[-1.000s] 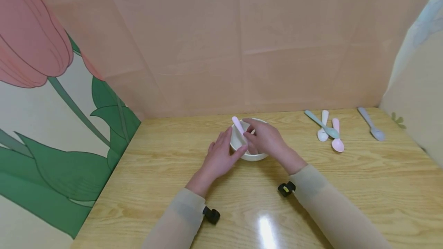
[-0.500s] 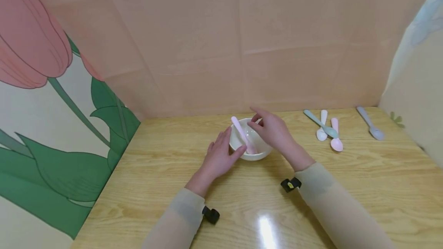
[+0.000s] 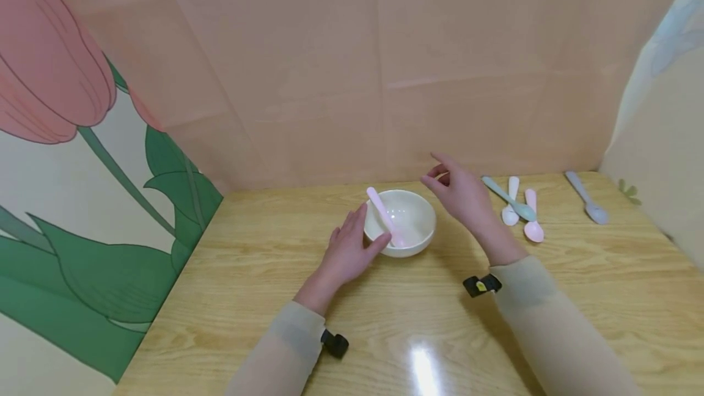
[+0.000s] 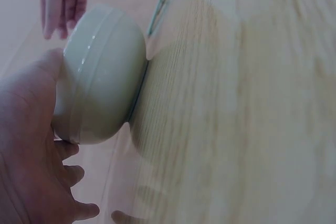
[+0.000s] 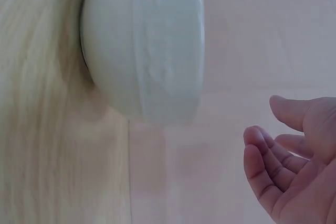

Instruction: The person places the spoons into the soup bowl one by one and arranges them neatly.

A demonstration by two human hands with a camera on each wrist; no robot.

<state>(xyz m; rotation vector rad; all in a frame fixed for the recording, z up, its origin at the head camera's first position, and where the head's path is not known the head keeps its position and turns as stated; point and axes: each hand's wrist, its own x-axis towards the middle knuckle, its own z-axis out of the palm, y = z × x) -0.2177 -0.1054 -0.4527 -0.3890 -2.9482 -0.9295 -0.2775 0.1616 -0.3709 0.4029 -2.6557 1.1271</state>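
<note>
A white bowl [image 3: 415, 225] stands upright on the table, and a pink spoon [image 3: 381, 207] leans inside it with its handle over the far left rim. My left hand [image 3: 348, 249] touches the bowl's left side, thumb at the near rim and fingers spread along the wall. In the left wrist view the thumb side of the left hand [image 4: 26, 129] meets the rim of the bowl [image 4: 107, 77]. My right hand [image 3: 462, 191] is raised to the right of the bowl, apart from it and holding nothing. The right wrist view shows the right hand [image 5: 294, 166] with loosely bent fingers.
Right of the right hand, a green spoon [image 3: 503, 194] lies across a white spoon [image 3: 511, 216] and a pink spoon [image 3: 533, 232]. A grey-blue spoon [image 3: 587, 198] lies farther right. A pinkish backdrop [image 3: 308, 78] rises behind the wooden table [image 3: 264, 243].
My right hand has let go of the pink spoon, leaving it in the bowl, and has moved up and to the right. The left hand has stayed at the bowl.
</note>
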